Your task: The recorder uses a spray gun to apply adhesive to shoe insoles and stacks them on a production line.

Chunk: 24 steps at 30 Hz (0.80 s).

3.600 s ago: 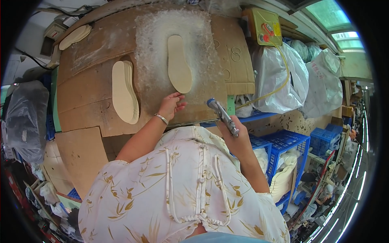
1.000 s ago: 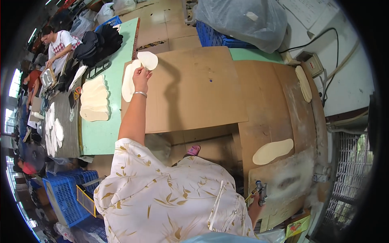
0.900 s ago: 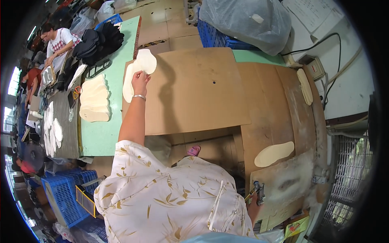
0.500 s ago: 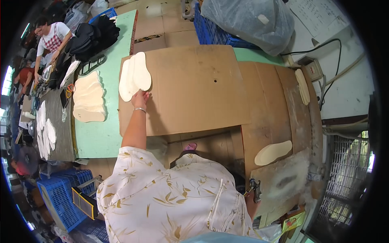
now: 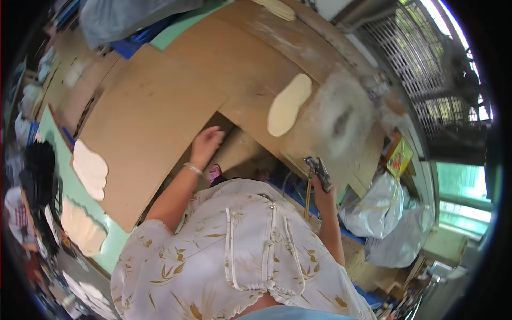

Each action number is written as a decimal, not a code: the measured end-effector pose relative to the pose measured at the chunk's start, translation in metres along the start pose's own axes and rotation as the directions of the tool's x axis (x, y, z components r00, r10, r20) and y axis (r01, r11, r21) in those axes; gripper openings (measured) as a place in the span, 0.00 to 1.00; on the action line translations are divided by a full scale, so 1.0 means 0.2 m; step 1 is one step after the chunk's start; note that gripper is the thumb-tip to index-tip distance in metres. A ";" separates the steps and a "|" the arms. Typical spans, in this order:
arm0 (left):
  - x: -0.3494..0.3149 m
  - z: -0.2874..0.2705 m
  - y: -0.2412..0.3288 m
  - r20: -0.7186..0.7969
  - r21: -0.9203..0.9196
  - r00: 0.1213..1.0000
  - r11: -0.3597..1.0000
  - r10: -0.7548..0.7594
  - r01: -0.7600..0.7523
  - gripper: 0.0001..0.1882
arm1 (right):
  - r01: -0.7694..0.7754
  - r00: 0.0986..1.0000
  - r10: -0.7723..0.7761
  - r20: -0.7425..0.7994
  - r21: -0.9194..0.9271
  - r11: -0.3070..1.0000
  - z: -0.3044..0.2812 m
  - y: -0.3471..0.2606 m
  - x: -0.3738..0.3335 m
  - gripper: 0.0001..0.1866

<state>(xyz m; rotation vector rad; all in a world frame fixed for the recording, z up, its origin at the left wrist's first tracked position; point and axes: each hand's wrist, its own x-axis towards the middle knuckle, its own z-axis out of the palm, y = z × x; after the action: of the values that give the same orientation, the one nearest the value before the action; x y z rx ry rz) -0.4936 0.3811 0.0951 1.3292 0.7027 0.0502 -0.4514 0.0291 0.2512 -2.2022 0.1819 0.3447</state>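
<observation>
- Cardboard sheets (image 5: 160, 101) cover the worktop, and the view has swung round since half a second ago, bringing the whitened patch (image 5: 341, 122) nearer the middle of the picture.
- Left hand (image 5: 208, 145) was touching the cream insoles (image 5: 92, 170) at the cardboard's left end; now it is well apart from them, above the gap, with its fingers loosely bent and no piece between them.
- Those insoles lie flat, side by side, where the hand left them.
- Right hand (image 5: 324, 191) stays wrapped round the metal spray gun (image 5: 318, 172), which sits just beyond the near edge of the whitened patch; a yellowish hose (image 5: 308, 200) hangs from it.
- Another cream insole piece (image 5: 289, 105) lies flat just left of that patch, as before; whether it is single or stacked, I cannot tell.
- Near edges of the cardboard meet in a corner at the gap; floor and a pink shoe (image 5: 214, 172) show below.
- Between the left-end insoles and the piece by the patch runs a wide, flat stretch of cardboard.
</observation>
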 end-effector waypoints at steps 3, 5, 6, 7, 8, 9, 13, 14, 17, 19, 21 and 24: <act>0.23 0.47 -0.12 0.084 0.451 0.950 0.839 0.300 -0.305 0.27 | -0.038 0.999 0.038 -0.011 0.023 0.999 -0.07 0.06 0.00 0.12; 0.28 0.73 -0.02 0.102 0.554 0.928 0.754 0.359 -0.352 0.29 | -0.114 0.993 0.115 -0.010 0.054 0.992 -0.13 0.12 0.00 0.11; 0.30 0.83 0.02 0.052 0.628 0.931 0.713 0.362 -0.312 0.29 | -0.125 0.991 0.127 -0.028 0.069 0.990 -0.15 0.16 0.00 0.11; 0.30 0.91 0.06 0.000 0.695 0.929 0.668 0.370 -0.266 0.29 | -0.088 0.995 0.093 -0.046 0.091 0.992 -0.18 0.20 -0.01 0.11; 0.29 0.95 0.09 0.023 0.700 0.928 0.657 0.372 -0.280 0.29 | -0.050 0.996 0.057 -0.064 0.111 0.993 -0.20 0.24 -0.01 0.11; 0.30 0.98 0.11 0.050 0.719 0.949 0.648 0.312 -0.251 0.27 | -0.071 0.995 0.075 -0.065 0.055 0.996 -0.24 0.25 -0.01 0.11; 0.26 1.05 0.06 0.046 0.817 0.861 0.477 0.507 -0.325 0.23 | -0.090 0.993 0.103 -0.063 0.185 0.979 -0.34 0.41 0.04 0.10; 0.24 1.09 0.06 0.011 0.845 0.800 0.422 0.600 -0.329 0.21 | -0.097 0.993 0.108 -0.048 0.189 0.977 -0.37 0.46 0.05 0.09; 0.24 1.16 0.05 -0.059 0.729 0.827 0.590 0.559 -0.346 0.17 | -0.085 0.995 0.095 -0.035 0.227 0.970 -0.44 0.52 0.11 0.09; 0.24 1.21 0.08 -0.038 0.469 0.906 0.808 0.422 -0.356 0.11 | -0.072 0.995 0.088 -0.050 0.260 0.963 -0.48 0.56 0.16 0.10; 0.17 1.29 0.19 0.032 0.283 0.949 0.908 0.313 -0.308 0.10 | -0.114 0.993 0.121 -0.014 0.244 0.963 -0.54 0.60 0.19 0.09; 0.09 1.47 0.28 0.137 0.063 0.975 0.981 0.174 -0.184 0.07 | -0.087 0.994 0.105 -0.032 0.356 0.930 -0.57 0.70 0.22 0.09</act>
<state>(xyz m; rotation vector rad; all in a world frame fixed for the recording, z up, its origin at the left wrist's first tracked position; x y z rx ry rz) -0.3136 0.1491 0.1570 1.4517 0.4766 0.0817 -0.4236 -0.1466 0.1989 -1.8487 0.3529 0.2850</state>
